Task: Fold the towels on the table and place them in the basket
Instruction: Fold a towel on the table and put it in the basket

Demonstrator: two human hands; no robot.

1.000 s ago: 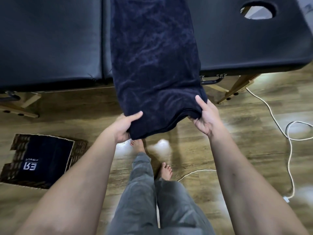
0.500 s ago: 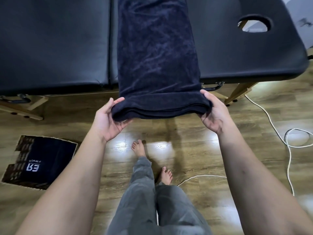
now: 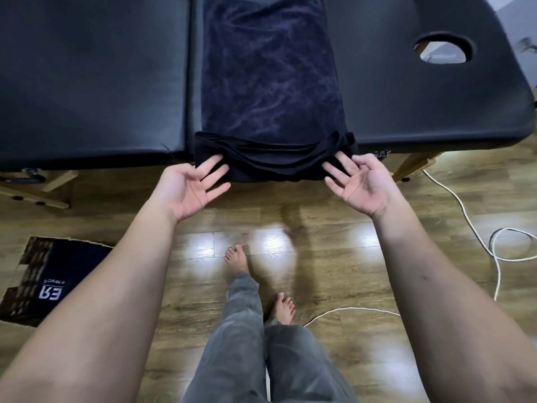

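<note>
The folded dark navy terry towel [image 3: 273, 82] lies on the black padded massage table [image 3: 93, 77], its layered fold hanging over the near edge. The left hand [image 3: 189, 189] and right hand [image 3: 359, 184] are palm-up with fingers spread, fingertips touching the overhanging fold, gripping nothing. The dark woven basket [image 3: 35, 274] sits on the wooden floor [image 3: 334, 271] at the left

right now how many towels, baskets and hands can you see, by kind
navy towels: 2, one on the massage table folded, one in the basket
wicker basket: 1
hands: 2, left hand, right hand
total: 5
</note>
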